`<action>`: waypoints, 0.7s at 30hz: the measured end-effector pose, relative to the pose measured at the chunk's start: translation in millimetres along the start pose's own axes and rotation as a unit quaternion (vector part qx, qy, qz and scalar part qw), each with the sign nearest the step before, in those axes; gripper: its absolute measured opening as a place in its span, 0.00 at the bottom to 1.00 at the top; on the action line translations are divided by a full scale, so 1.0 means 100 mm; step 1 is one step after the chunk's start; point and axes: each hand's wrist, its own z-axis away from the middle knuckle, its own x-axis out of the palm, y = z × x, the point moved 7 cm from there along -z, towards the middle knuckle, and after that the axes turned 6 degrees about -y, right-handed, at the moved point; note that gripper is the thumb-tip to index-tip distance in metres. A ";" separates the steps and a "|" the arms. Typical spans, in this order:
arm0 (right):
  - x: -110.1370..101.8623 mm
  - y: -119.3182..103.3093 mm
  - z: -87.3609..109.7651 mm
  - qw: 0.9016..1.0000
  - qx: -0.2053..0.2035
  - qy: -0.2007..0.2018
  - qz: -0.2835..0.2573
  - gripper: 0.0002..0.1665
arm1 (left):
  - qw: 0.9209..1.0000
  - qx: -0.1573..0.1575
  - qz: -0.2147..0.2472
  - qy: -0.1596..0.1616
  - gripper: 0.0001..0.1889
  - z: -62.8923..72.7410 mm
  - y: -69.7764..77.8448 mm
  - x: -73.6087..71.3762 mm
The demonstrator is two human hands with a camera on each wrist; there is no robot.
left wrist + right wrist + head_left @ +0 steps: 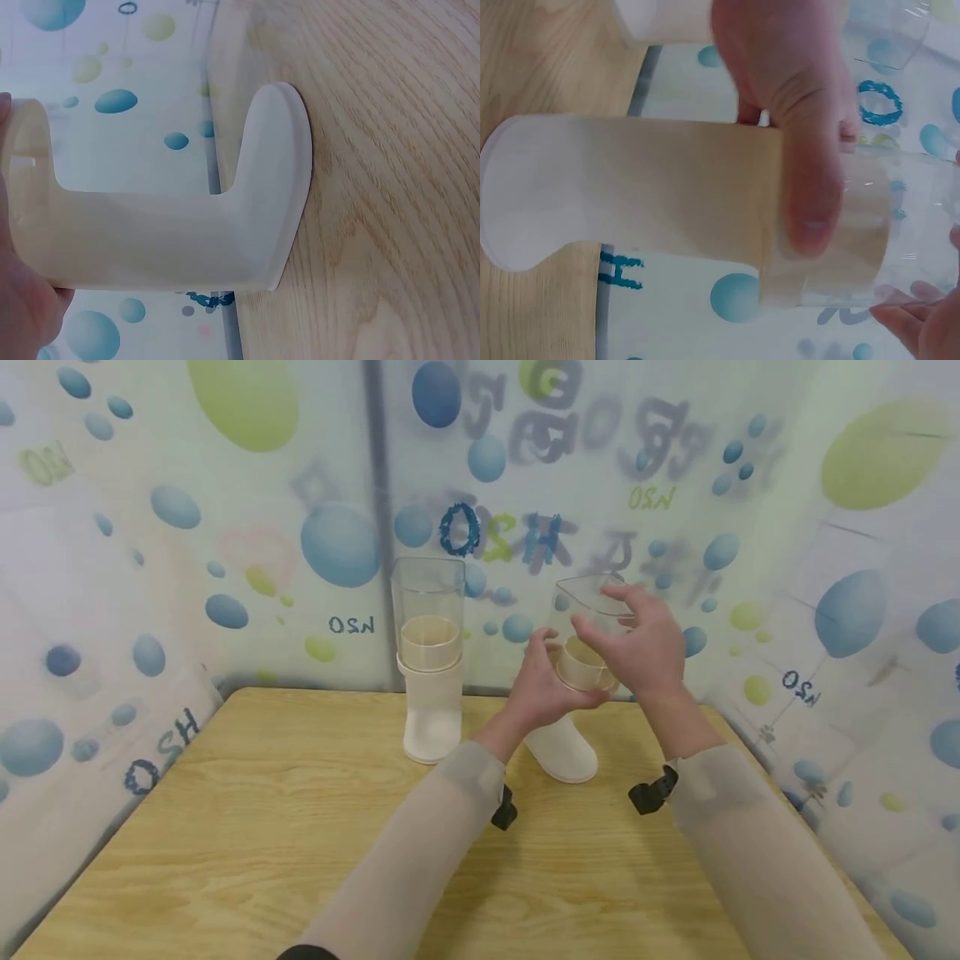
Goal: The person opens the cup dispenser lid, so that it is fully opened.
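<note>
A white boot-shaped stand [564,750] rests on the table with a clear container [592,597] seated over its cream collar [583,662]. My left hand [550,681] grips the stand around the collar, its thumb lying across it in the right wrist view. Higher up, my right hand [647,639] holds the clear container between thumb and fingers; in the right wrist view only its fingertips [907,322] show at the right edge. The left wrist view shows the stand's foot [277,180] on the wood and part of my left hand [30,307].
A matching stand [433,710] with its own clear container [430,585] stands upright to the left. Patterned curtains [285,568] with blue and green drops surround the wooden table [262,827] at the back and sides.
</note>
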 end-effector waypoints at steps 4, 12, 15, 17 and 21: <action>-0.03 -0.02 0.00 1.000 0.008 -0.004 0.004 0.41 | 1.000 -0.002 0.003 -0.007 0.66 -0.01 0.00 0.00; -0.07 -0.01 0.04 0.999 0.024 -0.011 0.030 0.42 | 1.000 -0.005 -0.003 -0.012 0.67 0.00 -0.02 0.02; -0.08 -0.04 0.05 0.999 0.020 -0.011 0.044 0.42 | 1.000 -0.004 -0.012 -0.016 0.67 -0.02 -0.03 0.01; -0.09 -0.07 0.05 0.998 0.016 -0.007 0.054 0.42 | 1.000 -0.002 -0.014 -0.021 0.67 -0.02 -0.03 0.00; -0.11 -0.07 0.03 0.999 0.030 -0.012 0.039 0.43 | 1.000 0.002 -0.011 -0.019 0.66 -0.03 -0.01 -0.02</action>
